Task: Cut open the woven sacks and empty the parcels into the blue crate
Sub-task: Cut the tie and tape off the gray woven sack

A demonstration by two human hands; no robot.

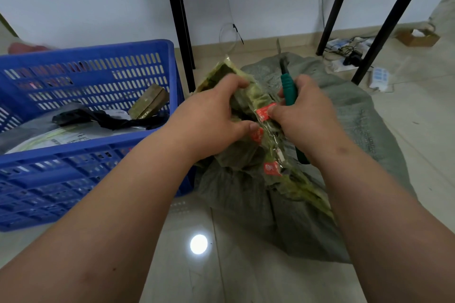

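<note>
A grey-green woven sack (pixel 283 204) lies on the tiled floor, its taped mouth raised toward me. My left hand (pixel 211 118) grips the sack's mouth, where clear tape and red labels (pixel 264 110) run along the seam. My right hand (pixel 307 118) holds a green-handled knife (pixel 288 88), blade pointing up and away, and also pinches the taped seam with thumb and finger. The blue crate (pixel 81 61) stands to the left, touching the sack. Inside it lie grey parcel bags, a black bag and a brown box (pixel 150 102).
Two black metal table legs (pixel 181 24) (pixel 379 27) rise behind the sack. Cables, a power strip and a small cardboard box (pixel 418 37) lie on the floor at the back right, near the white wall.
</note>
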